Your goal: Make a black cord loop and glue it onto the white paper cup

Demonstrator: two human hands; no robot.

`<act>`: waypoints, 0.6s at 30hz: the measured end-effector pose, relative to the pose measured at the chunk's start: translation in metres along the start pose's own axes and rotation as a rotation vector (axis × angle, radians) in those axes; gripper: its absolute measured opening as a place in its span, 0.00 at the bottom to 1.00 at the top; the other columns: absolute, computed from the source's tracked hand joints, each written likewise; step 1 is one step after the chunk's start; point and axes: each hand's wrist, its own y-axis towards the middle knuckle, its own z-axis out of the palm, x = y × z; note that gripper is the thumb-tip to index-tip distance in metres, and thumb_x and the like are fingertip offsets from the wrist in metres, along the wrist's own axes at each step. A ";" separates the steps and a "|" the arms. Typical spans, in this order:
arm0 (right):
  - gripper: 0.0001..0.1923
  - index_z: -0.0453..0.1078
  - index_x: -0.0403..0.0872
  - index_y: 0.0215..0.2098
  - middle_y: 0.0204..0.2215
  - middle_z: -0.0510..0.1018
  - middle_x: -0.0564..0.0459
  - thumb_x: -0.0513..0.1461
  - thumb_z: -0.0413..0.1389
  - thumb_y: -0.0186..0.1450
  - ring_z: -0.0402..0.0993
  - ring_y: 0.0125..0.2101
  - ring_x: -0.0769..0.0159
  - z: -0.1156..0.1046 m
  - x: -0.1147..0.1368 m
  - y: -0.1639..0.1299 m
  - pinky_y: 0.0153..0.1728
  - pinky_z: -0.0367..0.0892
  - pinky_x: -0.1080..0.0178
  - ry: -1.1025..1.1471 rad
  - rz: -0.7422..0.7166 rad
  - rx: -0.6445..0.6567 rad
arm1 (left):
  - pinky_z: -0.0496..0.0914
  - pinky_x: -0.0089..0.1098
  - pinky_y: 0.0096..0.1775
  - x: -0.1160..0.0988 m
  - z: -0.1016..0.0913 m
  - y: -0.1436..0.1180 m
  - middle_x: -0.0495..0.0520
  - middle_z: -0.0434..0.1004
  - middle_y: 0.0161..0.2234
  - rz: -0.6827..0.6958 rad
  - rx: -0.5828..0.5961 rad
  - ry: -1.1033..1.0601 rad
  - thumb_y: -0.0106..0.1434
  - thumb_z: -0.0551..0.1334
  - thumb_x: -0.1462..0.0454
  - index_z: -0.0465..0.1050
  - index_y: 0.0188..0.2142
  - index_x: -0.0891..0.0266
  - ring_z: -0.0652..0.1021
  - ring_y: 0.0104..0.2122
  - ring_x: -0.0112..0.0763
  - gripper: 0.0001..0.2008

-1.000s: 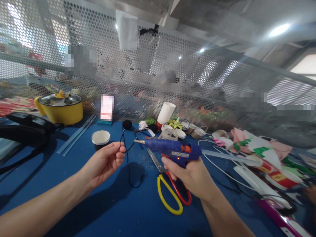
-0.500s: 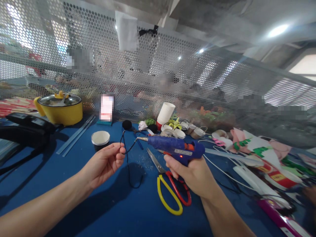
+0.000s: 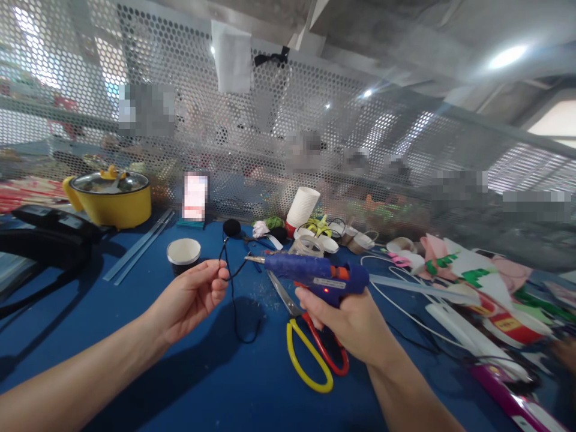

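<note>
Between thumb and fingertips, my left hand (image 3: 191, 295) pinches a black cord (image 3: 234, 312). A loop of it sticks out to the right, and a tail hangs down and curls near the table. My right hand (image 3: 346, 318) grips a blue glue gun (image 3: 315, 273) with its red light lit and a clear glue stick (image 3: 418, 285) out of its back. The metal nozzle points left, close to the cord's loop; whether they touch I cannot tell. Below the gun lie scissors (image 3: 310, 360) with one yellow and one red handle. A dark paper cup (image 3: 183, 255) with white inside stands behind my left hand.
Back left stands a yellow pot (image 3: 117, 207) near two glue sticks (image 3: 139, 246). A phone (image 3: 195, 197) leans against the perforated metal panel (image 3: 189, 132). Stacked white cups (image 3: 303, 205) and a black yarn ball (image 3: 231, 227) sit behind. Cables and a white power strip (image 3: 472, 336) lie right.
The glue gun in my right hand has shifted slightly left and down, its nozzle nearer the cord's loop. My left hand holds the cord in the same place.
</note>
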 end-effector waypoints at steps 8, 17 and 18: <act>0.14 0.62 0.45 0.17 0.09 0.62 0.59 0.44 0.52 0.56 0.62 0.12 0.73 -0.003 0.000 0.003 0.18 0.64 0.69 0.003 -0.014 0.006 | 0.68 0.17 0.19 0.001 -0.001 0.000 0.50 0.67 0.20 -0.014 0.013 -0.008 0.59 0.48 0.75 0.67 0.26 0.71 0.68 0.16 0.16 0.11; 0.12 0.63 0.44 0.19 0.08 0.61 0.60 0.44 0.53 0.55 0.60 0.12 0.74 0.002 -0.001 0.002 0.17 0.62 0.69 0.086 0.009 -0.018 | 0.67 0.17 0.19 0.001 -0.002 0.001 0.51 0.67 0.20 -0.022 0.023 -0.016 0.59 0.48 0.75 0.68 0.27 0.71 0.69 0.16 0.16 0.12; 0.12 0.63 0.44 0.20 0.08 0.61 0.61 0.43 0.53 0.55 0.60 0.12 0.74 0.002 -0.001 0.002 0.17 0.62 0.69 0.091 0.007 -0.020 | 0.67 0.17 0.19 0.001 -0.002 0.001 0.51 0.67 0.20 -0.022 0.025 -0.017 0.59 0.48 0.75 0.68 0.26 0.71 0.69 0.16 0.16 0.12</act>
